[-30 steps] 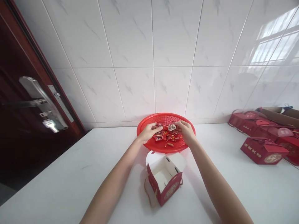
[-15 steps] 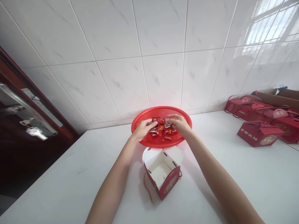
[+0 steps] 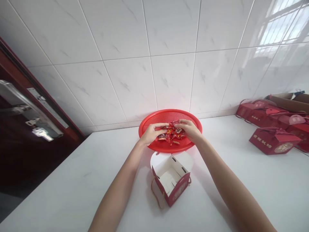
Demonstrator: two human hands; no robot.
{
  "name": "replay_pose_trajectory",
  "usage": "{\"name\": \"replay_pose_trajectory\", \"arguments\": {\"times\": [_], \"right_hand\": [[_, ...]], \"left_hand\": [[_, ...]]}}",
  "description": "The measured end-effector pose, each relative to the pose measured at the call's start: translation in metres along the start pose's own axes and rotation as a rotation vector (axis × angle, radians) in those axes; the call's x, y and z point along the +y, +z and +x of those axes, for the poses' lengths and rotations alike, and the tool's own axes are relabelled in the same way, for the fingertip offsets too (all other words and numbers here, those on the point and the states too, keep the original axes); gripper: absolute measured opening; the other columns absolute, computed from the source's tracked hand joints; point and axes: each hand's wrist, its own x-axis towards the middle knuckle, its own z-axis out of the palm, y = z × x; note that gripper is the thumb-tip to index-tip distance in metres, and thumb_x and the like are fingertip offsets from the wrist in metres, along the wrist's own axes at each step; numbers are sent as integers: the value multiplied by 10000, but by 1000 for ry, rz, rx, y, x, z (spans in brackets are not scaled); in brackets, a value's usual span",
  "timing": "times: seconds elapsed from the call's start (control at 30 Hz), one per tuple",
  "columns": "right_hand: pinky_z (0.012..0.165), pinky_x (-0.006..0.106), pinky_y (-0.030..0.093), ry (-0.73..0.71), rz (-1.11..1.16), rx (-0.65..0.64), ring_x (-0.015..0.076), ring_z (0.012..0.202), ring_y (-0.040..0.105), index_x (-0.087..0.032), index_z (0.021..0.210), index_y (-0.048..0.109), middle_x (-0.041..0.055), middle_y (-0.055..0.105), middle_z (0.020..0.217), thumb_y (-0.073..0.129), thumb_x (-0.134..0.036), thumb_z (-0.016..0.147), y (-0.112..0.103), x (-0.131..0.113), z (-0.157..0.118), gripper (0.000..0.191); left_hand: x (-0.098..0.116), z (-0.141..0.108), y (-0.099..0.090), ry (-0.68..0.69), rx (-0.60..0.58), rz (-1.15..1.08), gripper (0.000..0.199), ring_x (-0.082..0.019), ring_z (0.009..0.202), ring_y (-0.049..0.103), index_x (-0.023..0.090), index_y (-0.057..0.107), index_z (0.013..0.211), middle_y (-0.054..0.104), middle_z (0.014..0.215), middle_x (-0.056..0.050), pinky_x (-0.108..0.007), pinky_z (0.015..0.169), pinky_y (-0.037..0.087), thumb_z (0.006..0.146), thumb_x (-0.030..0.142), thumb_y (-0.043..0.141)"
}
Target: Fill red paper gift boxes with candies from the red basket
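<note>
A red plastic basket (image 3: pixel 166 149) stands against the wall with several red-wrapped candies (image 3: pixel 163 137) in it. My left hand (image 3: pixel 153 132) reaches over its left side, thumb and fingers closed around something at the candies that I cannot make out. My right hand (image 3: pixel 189 129), over the right side, pinches a red wrapped candy (image 3: pixel 178 130). In front of the basket, between my forearms, an open red box (image 3: pixel 180 190) with a white inside and a cord handle rests on the table; its inside holds nothing.
Closed red gift boxes (image 3: pixel 275 140) stand at the right, with more behind them beside a brown cardboard box (image 3: pixel 287 101). A tiled wall rises behind the white table (image 3: pixel 72 180). A dark red door with keys (image 3: pixel 42 132) is at the left.
The whole view has shifted slightly, so things appear further right. My left fingers have moved a little inward over the candies; my right hand stays at its candy.
</note>
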Motion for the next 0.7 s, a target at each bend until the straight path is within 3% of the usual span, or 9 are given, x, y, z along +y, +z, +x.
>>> {"name": "replay_pose_trajectory", "arguments": {"times": [0.1, 0.23, 0.37, 0.57, 0.7], "right_hand": [[553, 241, 535, 16, -14, -37, 144, 650, 637, -183, 741, 679, 16, 696, 758, 790, -224, 701, 1, 0, -1, 125], [555, 242, 555, 47, -42, -91, 157, 667, 659, -171, 772, 684, 26, 686, 731, 797, -220, 749, 1, 1, -2, 126], [621, 266, 588, 71, -60, -158, 177, 729, 693, -171, 915, 705, 47, 719, 812, 804, -226, 783, 1, 1, -2, 174], [655, 285, 588, 67, -77, -210, 184, 693, 711, -171, 1041, 683, 26, 725, 775, 852, -129, 686, -1, 1, -3, 395], [668, 290, 584, 25, -63, -180, 166, 675, 699, -181, 1030, 676, 5, 718, 763, 830, -103, 655, -1, 1, -3, 413]], "left_hand": [[1, -2, 1, 20, -14, 65, 458, -305, 1086, 701, 199, 805, 1068, 724, 1271, -104, -464, 973, 590, 661, 385, 902], [0, -3, 0, 90, -23, 187, 347, -260, 1058, 702, 197, 802, 1087, 693, 1269, -110, -440, 1013, 567, 748, 260, 839], [-2, -4, 0, 115, -24, 290, 326, -205, 947, 704, 210, 796, 1116, 661, 1241, -101, -426, 985, 582, 793, 173, 786], [-3, -5, 3, 114, -44, 341, 356, -190, 912, 692, 241, 788, 1149, 619, 1292, -95, -403, 906, 612, 800, 168, 782], [0, -6, 3, 106, -43, 287, 432, -153, 832, 683, 234, 767, 1199, 626, 1297, -100, -389, 891, 615, 772, 178, 809]]}}
